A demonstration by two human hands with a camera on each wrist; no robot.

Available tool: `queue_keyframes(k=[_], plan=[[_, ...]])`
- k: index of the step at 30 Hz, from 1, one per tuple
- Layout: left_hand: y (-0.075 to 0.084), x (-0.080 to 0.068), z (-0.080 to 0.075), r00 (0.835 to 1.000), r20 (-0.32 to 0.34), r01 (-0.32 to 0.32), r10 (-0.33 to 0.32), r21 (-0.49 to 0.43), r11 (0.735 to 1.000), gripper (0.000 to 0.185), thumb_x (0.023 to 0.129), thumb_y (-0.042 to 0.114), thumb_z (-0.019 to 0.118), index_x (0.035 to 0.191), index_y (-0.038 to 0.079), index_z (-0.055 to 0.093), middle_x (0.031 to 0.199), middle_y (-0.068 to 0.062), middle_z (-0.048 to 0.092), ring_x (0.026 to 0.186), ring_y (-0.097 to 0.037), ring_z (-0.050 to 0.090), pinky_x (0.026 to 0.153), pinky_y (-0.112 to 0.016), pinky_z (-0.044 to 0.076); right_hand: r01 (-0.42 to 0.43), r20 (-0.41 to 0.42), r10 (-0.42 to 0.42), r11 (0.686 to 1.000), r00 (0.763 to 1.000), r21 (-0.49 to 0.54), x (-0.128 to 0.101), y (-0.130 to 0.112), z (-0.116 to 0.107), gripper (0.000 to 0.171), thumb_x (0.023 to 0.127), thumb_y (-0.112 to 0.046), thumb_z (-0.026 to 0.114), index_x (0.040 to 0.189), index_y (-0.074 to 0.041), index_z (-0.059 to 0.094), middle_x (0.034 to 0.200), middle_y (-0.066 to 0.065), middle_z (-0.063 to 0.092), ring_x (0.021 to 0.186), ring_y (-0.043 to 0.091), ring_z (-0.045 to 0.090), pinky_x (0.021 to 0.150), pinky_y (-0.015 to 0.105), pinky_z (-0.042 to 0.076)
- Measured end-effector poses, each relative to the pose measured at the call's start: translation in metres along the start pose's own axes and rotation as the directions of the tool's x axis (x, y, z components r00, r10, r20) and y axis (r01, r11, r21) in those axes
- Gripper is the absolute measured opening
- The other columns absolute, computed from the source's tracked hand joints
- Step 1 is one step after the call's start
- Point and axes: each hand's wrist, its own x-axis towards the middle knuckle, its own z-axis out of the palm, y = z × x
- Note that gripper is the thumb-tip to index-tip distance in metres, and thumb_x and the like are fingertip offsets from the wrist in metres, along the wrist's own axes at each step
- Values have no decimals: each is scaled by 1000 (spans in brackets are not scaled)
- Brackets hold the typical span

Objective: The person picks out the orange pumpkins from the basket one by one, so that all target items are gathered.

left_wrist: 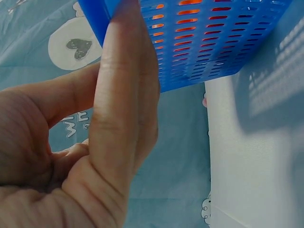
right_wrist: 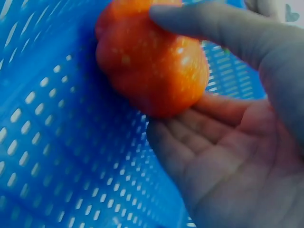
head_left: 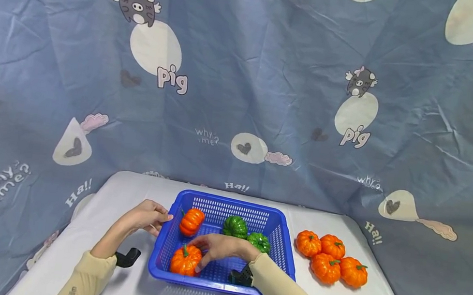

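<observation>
A blue plastic basket (head_left: 220, 287) with slotted walls sits on the white table. My left hand (head_left: 147, 216) holds its left rim, thumb over the edge and fingers along the outer wall (left_wrist: 204, 42). Inside the basket's near left corner, my right hand (head_left: 220, 248) grips an orange toy pumpkin (head_left: 185, 260). The right wrist view has the thumb on top of this pumpkin (right_wrist: 152, 66) and the other fingers beneath it. Another orange pumpkin (head_left: 191, 222) lies at the basket's far left. Two green pumpkins (head_left: 235, 226) lie toward its right side, the nearer one partly behind my right wrist.
Several orange pumpkins (head_left: 325, 268) are grouped on the table to the right of the basket. A blue patterned cloth (head_left: 242, 94) hangs behind and at both sides of the white table (head_left: 136, 184). Black wrist mounts (head_left: 127, 258) show at both wrists.
</observation>
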Motion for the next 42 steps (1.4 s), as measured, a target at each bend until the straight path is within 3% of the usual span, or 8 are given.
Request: queue_keyframes(k=[10,16,20,26,29,33,37,42], plan=[[0,0,1,1000,20,-15,15,-13,1000,34,93,17,63,111,-12,58,76,-11,67,63,-17,67,60,-34,61,-36,-259,60,995,964,98,-26,2,-14,60,71,-10,83,126,-5,59,108,1,68,99,15,63,89,28,55],[-2,0,2,999,23,-26,26,-5,1000,35,93,16,63,111,-13,57,77,-11,65,63,-16,66,60,-34,61,-8,-391,66,989,918,148,-58,4,-26,60,74,-14,82,128,-4,57,114,6,66,102,19,62,91,34,55],[-5,1,2,1000,7,-15,15,-11,1000,33,93,16,63,110,-12,59,77,-11,65,62,-17,66,61,-35,61,7,-497,61,991,866,134,-91,4,-33,63,75,-18,81,131,-2,55,120,11,64,107,23,61,92,37,55],[-4,-2,0,1000,-7,19,-19,-6,1000,35,93,17,63,113,-12,57,79,-12,66,63,-17,67,60,-34,61,-25,-653,152,980,742,199,-147,18,-38,70,77,-26,80,136,-3,50,127,16,60,116,30,58,95,42,54],[-4,-3,-2,1000,-13,26,-26,-4,1000,35,93,17,63,113,-12,57,78,-12,65,63,-17,67,60,-33,61,-15,-714,198,967,671,254,-175,29,-36,71,79,-25,78,138,-1,47,130,20,59,119,33,57,97,43,53],[-7,-3,-3,1000,-14,20,-20,-1,1000,34,93,17,63,111,-12,57,79,-11,65,63,-17,67,60,-34,61,-99,-778,288,954,558,282,-215,46,-35,75,83,-33,75,141,2,42,134,24,54,123,35,54,103,45,48],[-9,-3,-3,999,-25,22,-22,10,1000,35,93,18,63,112,-11,58,80,-12,66,64,-17,66,60,-34,61,-235,-799,407,913,444,334,-252,69,-32,87,84,-44,72,143,8,34,139,29,48,127,39,49,105,49,45],[-10,-3,-3,999,-29,23,-23,25,999,40,93,19,63,116,-12,56,80,-12,66,65,-18,65,61,-34,61,-313,-777,528,844,343,436,-287,108,-27,97,84,-54,67,142,14,28,141,35,41,127,44,46,100,51,47]])
